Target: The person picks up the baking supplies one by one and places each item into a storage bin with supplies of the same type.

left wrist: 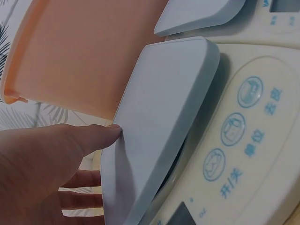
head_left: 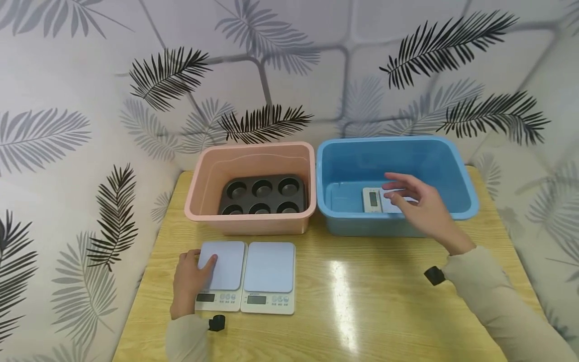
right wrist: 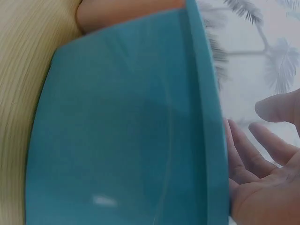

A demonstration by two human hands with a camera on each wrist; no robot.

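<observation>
Two white kitchen scales lie side by side on the table, each with a pale square platform and a small display. My left hand [head_left: 190, 276] grips the left scale [head_left: 222, 266] by its outer edge. In the left wrist view its thumb [left wrist: 101, 137] lies on the platform and the other fingers sit at the side. The right scale [head_left: 270, 269] is untouched. Over the front rim of the blue bin [head_left: 398, 224] hovers my right hand [head_left: 422, 203], fingers loosely bent and holding nothing. Beneath it another scale [head_left: 372, 200] lies in that bin, partly hidden by the hand.
A pink bin [head_left: 267, 226] stands left of the blue one, with a dark muffin tin [head_left: 248, 194] inside. Both bins are at the back of the wooden table [head_left: 384, 291]. Leaf-patterned cloth [head_left: 316, 90] hangs behind and at the sides.
</observation>
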